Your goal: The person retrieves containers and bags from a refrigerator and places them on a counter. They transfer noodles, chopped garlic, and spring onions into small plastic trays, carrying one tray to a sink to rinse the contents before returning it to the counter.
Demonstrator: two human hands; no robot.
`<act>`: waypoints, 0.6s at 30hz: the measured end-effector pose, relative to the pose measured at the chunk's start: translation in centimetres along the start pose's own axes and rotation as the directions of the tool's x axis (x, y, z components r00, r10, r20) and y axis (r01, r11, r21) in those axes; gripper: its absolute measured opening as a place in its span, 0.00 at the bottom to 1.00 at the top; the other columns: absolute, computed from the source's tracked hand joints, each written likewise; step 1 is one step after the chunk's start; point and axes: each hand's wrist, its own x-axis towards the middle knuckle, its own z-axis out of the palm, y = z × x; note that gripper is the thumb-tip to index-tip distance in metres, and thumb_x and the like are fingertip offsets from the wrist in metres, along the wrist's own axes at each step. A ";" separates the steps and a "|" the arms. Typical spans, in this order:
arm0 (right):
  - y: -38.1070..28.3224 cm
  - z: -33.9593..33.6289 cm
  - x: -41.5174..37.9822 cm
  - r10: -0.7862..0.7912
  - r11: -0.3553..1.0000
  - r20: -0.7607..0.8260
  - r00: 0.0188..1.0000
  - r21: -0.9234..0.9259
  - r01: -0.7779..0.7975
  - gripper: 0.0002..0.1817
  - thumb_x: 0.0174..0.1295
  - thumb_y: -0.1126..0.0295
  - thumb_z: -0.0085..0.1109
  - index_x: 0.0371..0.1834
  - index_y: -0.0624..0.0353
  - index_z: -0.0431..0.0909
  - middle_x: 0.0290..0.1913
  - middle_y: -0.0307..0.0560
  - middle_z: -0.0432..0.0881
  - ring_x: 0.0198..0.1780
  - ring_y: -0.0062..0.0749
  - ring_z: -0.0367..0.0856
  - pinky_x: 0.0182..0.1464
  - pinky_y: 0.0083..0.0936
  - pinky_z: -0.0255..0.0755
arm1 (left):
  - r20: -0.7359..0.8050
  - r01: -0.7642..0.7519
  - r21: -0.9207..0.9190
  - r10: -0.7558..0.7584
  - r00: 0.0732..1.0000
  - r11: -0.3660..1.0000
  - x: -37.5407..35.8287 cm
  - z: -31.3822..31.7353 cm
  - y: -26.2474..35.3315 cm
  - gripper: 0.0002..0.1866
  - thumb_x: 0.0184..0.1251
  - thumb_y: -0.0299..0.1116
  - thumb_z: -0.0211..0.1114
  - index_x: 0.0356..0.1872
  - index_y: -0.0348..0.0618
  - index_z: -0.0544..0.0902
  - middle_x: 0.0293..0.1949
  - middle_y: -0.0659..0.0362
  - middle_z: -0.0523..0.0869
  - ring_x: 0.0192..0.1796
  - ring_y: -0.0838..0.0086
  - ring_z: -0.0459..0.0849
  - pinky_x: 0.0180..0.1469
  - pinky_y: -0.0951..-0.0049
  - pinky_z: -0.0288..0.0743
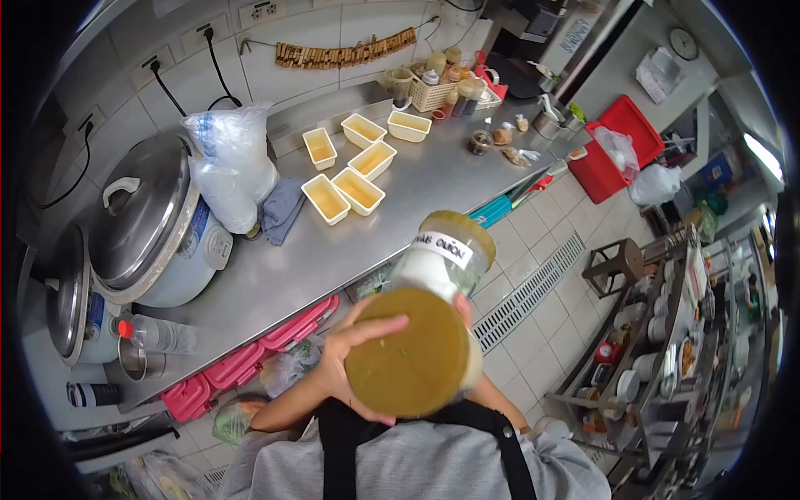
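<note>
My left hand (354,360) is wrapped round a wide jar with a mustard-yellow lid (408,354), tilted so the lid faces the camera. Just beyond it, a clear jar with white contents (433,262) is in the air, with a yellow lid and a handwritten white label. My right hand (462,308) is mostly hidden behind the near jar; only some fingers show, against the base of the labelled jar. Past the jars on the steel counter (275,279) sit several cream rectangular tubs (360,192) with a yellowish layer inside.
Large lidded pots (158,225), plastic bags (229,158) and a blue cloth (282,208) occupy the counter's left. A basket of bottles (429,92) stands at the back. Below right are a floor drain (533,287), a stool (615,265), a red cooler (612,158) and crowded shelves (642,358).
</note>
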 end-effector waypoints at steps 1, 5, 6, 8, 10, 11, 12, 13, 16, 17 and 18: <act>-1.1 -1.5 2.7 0.020 1.000 -0.004 1.000 0.001 -0.020 0.36 0.56 0.52 0.59 0.63 0.60 0.61 0.57 0.55 0.72 0.53 0.43 0.75 0.58 0.35 0.67 | -0.126 0.033 0.124 -0.017 0.992 0.992 0.5 0.0 -1.4 0.51 0.19 0.51 0.82 0.56 0.39 0.76 0.58 0.41 0.69 0.59 0.52 0.72 0.61 0.58 0.66; -7.3 -7.9 15.6 -0.693 0.576 -0.021 0.721 -0.618 0.535 0.45 0.54 0.64 0.65 0.69 0.60 0.45 0.60 0.55 0.65 0.57 0.43 0.70 0.55 0.35 0.69 | -0.413 0.180 0.497 0.049 0.909 0.849 2.8 -0.2 -8.1 0.52 0.18 0.50 0.82 0.55 0.37 0.76 0.58 0.40 0.70 0.59 0.51 0.72 0.60 0.57 0.67; -9.7 -10.6 19.1 -0.779 0.381 0.060 0.625 -0.746 0.546 0.49 0.50 0.67 0.68 0.70 0.61 0.44 0.61 0.54 0.63 0.59 0.43 0.67 0.59 0.35 0.65 | -0.456 0.225 0.539 0.056 0.888 0.812 3.4 -0.2 -10.3 0.50 0.19 0.49 0.82 0.55 0.39 0.76 0.58 0.40 0.69 0.59 0.50 0.72 0.60 0.57 0.67; -15.0 -13.4 23.0 -0.806 0.169 0.185 0.562 -0.839 0.518 0.53 0.46 0.69 0.71 0.70 0.61 0.42 0.63 0.54 0.60 0.62 0.43 0.64 0.62 0.35 0.61 | -0.522 0.300 0.585 0.067 0.850 0.754 4.9 0.0 -14.7 0.50 0.19 0.49 0.82 0.55 0.39 0.76 0.58 0.39 0.69 0.59 0.50 0.72 0.60 0.56 0.67; -20.2 -14.6 25.6 -0.780 -0.175 0.372 0.504 -0.902 0.395 0.62 0.38 0.63 0.77 0.70 0.67 0.39 0.68 0.59 0.53 0.69 0.46 0.51 0.69 0.35 0.47 | -0.586 0.380 0.617 0.079 0.807 0.689 6.9 0.5 -18.7 0.49 0.20 0.48 0.82 0.55 0.42 0.77 0.58 0.39 0.69 0.59 0.48 0.71 0.60 0.55 0.67; -22.6 -15.6 26.9 -0.745 -0.177 0.391 0.540 -0.897 0.405 0.62 0.38 0.63 0.77 0.70 0.67 0.39 0.68 0.59 0.53 0.69 0.46 0.51 0.69 0.35 0.47 | -0.624 0.413 0.609 0.088 0.776 0.678 8.0 0.9 -20.9 0.49 0.20 0.48 0.82 0.55 0.42 0.77 0.58 0.39 0.69 0.59 0.48 0.71 0.60 0.55 0.67; -25.1 -16.4 28.0 -0.721 -0.246 0.429 0.544 -0.892 0.378 0.64 0.35 0.62 0.78 0.70 0.67 0.39 0.68 0.61 0.52 0.69 0.47 0.52 0.69 0.36 0.47 | -0.612 0.427 0.633 0.080 0.787 0.646 9.2 1.1 -23.3 0.49 0.20 0.48 0.82 0.55 0.41 0.77 0.58 0.39 0.69 0.60 0.48 0.71 0.60 0.55 0.67; -27.2 -17.1 29.0 -0.699 -0.309 0.462 0.546 -0.884 0.351 0.65 0.33 0.61 0.79 0.70 0.67 0.39 0.68 0.62 0.52 0.69 0.48 0.52 0.69 0.37 0.48 | -0.596 0.440 0.656 0.062 0.801 0.613 10.4 1.3 -25.3 0.49 0.20 0.48 0.81 0.55 0.41 0.77 0.58 0.39 0.69 0.60 0.48 0.71 0.61 0.55 0.67; -32.9 -18.2 31.0 -0.610 -0.426 0.505 0.610 -0.859 0.285 0.66 0.31 0.58 0.79 0.70 0.68 0.40 0.67 0.65 0.54 0.69 0.54 0.53 0.69 0.40 0.49 | -0.665 0.529 0.613 0.022 0.747 0.587 14.0 2.5 -29.8 0.49 0.21 0.49 0.81 0.56 0.45 0.76 0.59 0.39 0.68 0.61 0.46 0.69 0.61 0.56 0.66; -34.4 -18.0 31.8 -0.577 -0.478 0.526 0.625 -0.838 0.263 0.67 0.30 0.57 0.80 0.70 0.68 0.40 0.67 0.66 0.54 0.68 0.55 0.53 0.69 0.40 0.50 | -0.672 0.537 0.605 0.016 0.740 0.588 15.1 2.5 -31.5 0.48 0.21 0.49 0.81 0.56 0.46 0.76 0.59 0.39 0.68 0.62 0.46 0.68 0.62 0.56 0.65; -35.8 -17.8 32.6 -0.559 -0.460 0.485 0.673 -0.856 0.235 0.67 0.31 0.56 0.79 0.69 0.69 0.40 0.66 0.68 0.55 0.67 0.57 0.54 0.68 0.43 0.50 | -0.672 0.539 0.598 0.006 0.740 0.594 15.9 2.6 -33.0 0.50 0.22 0.51 0.81 0.58 0.46 0.75 0.60 0.38 0.65 0.62 0.46 0.67 0.62 0.56 0.65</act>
